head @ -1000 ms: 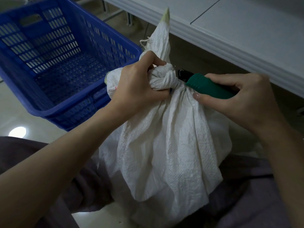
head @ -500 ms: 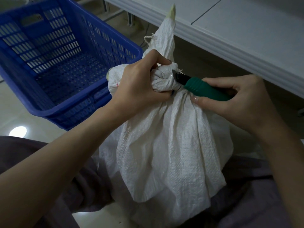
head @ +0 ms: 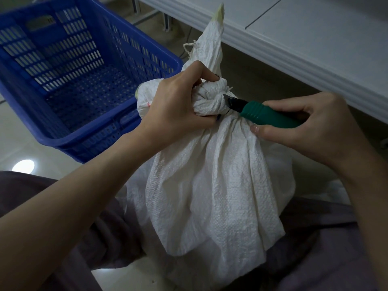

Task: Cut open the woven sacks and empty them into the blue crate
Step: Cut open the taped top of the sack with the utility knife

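- Left hand (head: 176, 106) grips the knot of the white woven sack (head: 214, 185).
- Right hand (head: 312, 127) clasps a green-handled knife (head: 270, 115), blade touching the knot, right of the left hand.

A pale glossy floor (head: 12, 141) carries a round glare (head: 24, 166) beside, seemingly, a white table (head: 315, 34).

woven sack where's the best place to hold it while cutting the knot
Grip the twisted knot from the left, as the left hand does: it is the one firm, narrow part above the slack sack. The knife points in from the right, so that side likely keeps fingers clear.
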`<act>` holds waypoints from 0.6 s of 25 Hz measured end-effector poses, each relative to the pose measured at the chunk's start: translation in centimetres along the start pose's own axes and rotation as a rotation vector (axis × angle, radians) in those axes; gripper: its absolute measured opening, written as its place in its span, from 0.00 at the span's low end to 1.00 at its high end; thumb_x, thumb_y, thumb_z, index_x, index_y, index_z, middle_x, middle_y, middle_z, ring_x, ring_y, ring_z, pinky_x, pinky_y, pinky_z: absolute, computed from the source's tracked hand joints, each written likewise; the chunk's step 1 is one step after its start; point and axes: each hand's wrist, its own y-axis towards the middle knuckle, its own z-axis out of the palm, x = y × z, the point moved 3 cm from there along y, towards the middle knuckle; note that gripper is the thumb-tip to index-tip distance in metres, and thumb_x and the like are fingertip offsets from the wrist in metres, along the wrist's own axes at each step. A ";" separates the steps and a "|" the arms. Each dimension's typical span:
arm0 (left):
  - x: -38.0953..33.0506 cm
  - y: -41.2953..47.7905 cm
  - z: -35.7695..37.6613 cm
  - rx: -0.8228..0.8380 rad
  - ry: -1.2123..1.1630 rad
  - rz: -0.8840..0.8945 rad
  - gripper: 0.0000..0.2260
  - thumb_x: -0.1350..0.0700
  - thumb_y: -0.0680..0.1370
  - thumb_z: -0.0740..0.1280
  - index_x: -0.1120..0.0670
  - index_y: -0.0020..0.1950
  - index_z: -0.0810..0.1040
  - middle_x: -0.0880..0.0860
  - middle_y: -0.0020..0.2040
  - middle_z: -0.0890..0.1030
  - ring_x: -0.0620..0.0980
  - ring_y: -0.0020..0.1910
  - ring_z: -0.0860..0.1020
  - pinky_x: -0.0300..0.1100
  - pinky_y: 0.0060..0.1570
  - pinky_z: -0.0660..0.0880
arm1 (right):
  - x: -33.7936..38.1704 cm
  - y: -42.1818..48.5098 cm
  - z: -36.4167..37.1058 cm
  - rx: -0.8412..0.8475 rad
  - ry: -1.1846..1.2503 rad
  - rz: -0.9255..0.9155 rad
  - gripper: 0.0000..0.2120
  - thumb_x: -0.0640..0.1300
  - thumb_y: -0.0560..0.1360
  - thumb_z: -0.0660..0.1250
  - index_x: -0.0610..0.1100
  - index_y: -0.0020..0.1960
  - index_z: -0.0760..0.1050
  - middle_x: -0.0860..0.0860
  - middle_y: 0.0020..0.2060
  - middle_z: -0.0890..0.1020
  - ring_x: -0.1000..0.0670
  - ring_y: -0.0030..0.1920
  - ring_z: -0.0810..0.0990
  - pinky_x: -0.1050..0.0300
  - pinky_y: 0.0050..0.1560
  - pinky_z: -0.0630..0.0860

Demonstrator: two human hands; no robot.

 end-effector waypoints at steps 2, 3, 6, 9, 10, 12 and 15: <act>0.0 0.0 0.0 0.004 -0.001 0.002 0.20 0.54 0.65 0.75 0.59 0.53 0.76 0.47 0.43 0.79 0.45 0.39 0.77 0.39 0.40 0.73 | -0.1 0.0 0.0 -0.006 -0.003 -0.008 0.26 0.54 0.58 0.74 0.52 0.55 0.76 0.62 0.43 0.79 0.71 0.45 0.77 0.78 0.44 0.72; 0.0 0.0 0.1 0.003 -0.004 0.002 0.20 0.54 0.65 0.75 0.59 0.53 0.76 0.49 0.43 0.80 0.47 0.39 0.77 0.41 0.40 0.73 | -0.1 0.0 0.0 -0.014 -0.005 -0.015 0.26 0.54 0.59 0.74 0.52 0.55 0.76 0.61 0.43 0.80 0.71 0.45 0.78 0.78 0.44 0.73; 0.0 0.1 0.0 -0.007 -0.004 0.000 0.20 0.54 0.65 0.75 0.59 0.53 0.76 0.52 0.44 0.81 0.48 0.40 0.78 0.45 0.41 0.74 | -0.1 0.0 0.3 -0.036 -0.003 -0.047 0.25 0.53 0.60 0.75 0.51 0.55 0.76 0.63 0.42 0.79 0.69 0.43 0.79 0.77 0.44 0.74; 0.1 0.1 0.1 -0.008 0.003 0.000 0.20 0.54 0.65 0.74 0.60 0.53 0.76 0.51 0.45 0.81 0.48 0.40 0.79 0.44 0.42 0.74 | -0.2 -0.1 0.7 -0.046 -0.001 -0.064 0.25 0.52 0.62 0.75 0.50 0.57 0.76 0.59 0.45 0.80 0.64 0.48 0.79 0.75 0.45 0.75; 0.1 0.0 0.1 -0.009 0.006 -0.002 0.20 0.54 0.65 0.74 0.60 0.53 0.76 0.51 0.44 0.81 0.47 0.40 0.78 0.43 0.41 0.74 | -0.2 -0.1 0.8 -0.047 -0.007 -0.066 0.25 0.52 0.62 0.75 0.48 0.57 0.77 0.58 0.46 0.81 0.63 0.49 0.79 0.74 0.46 0.75; 0.2 0.0 0.1 -0.007 0.018 0.001 0.20 0.53 0.65 0.74 0.60 0.53 0.76 0.52 0.44 0.81 0.45 0.40 0.77 0.39 0.40 0.73 | -0.4 -0.1 1.0 -0.050 -0.022 -0.065 0.24 0.52 0.63 0.75 0.46 0.58 0.79 0.56 0.47 0.81 0.62 0.48 0.80 0.73 0.46 0.76; 0.4 -0.2 0.3 0.005 0.052 0.011 0.20 0.53 0.65 0.75 0.60 0.53 0.75 0.50 0.44 0.80 0.45 0.41 0.75 0.33 0.40 0.70 | -0.7 0.0 1.4 -0.045 -0.023 -0.045 0.24 0.51 0.64 0.76 0.45 0.58 0.80 0.56 0.48 0.82 0.62 0.45 0.81 0.70 0.48 0.77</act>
